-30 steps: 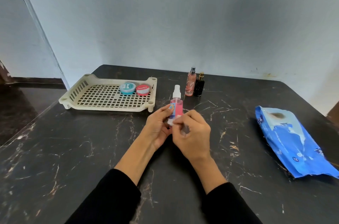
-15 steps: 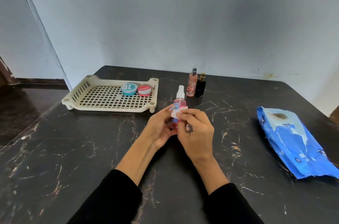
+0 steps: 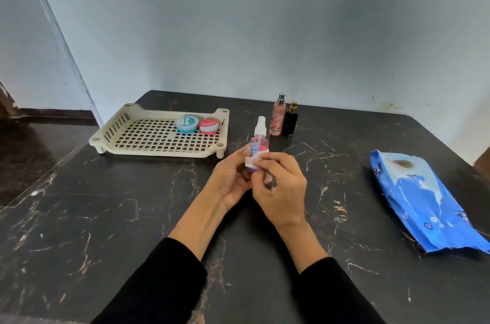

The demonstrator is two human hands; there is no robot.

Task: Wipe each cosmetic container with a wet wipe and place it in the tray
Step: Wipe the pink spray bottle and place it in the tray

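Observation:
My left hand (image 3: pixel 230 181) grips a small pink spray bottle (image 3: pixel 259 139) with a white pump top, held upright above the dark table. My right hand (image 3: pixel 281 192) presses a folded white wet wipe (image 3: pixel 251 161) against the bottle's lower label. The cream plastic tray (image 3: pixel 138 142) stands at the back left, holding a teal round tin (image 3: pixel 187 124) and a red round tin (image 3: pixel 209 126) side by side near its far right corner. A peach spray bottle (image 3: pixel 277 119) and a black bottle with a gold cap (image 3: pixel 290 120) stand upright beyond my hands.
A blue wet-wipe pack (image 3: pixel 421 201) lies on the right side of the black marble table (image 3: pixel 106 217). A pale wall runs behind the table. The table's left edge drops to a dark floor.
The wipe first rubbed low on the bottle, then rose to its neck, and now sits lower on the label. Both hands stay together at the table's middle.

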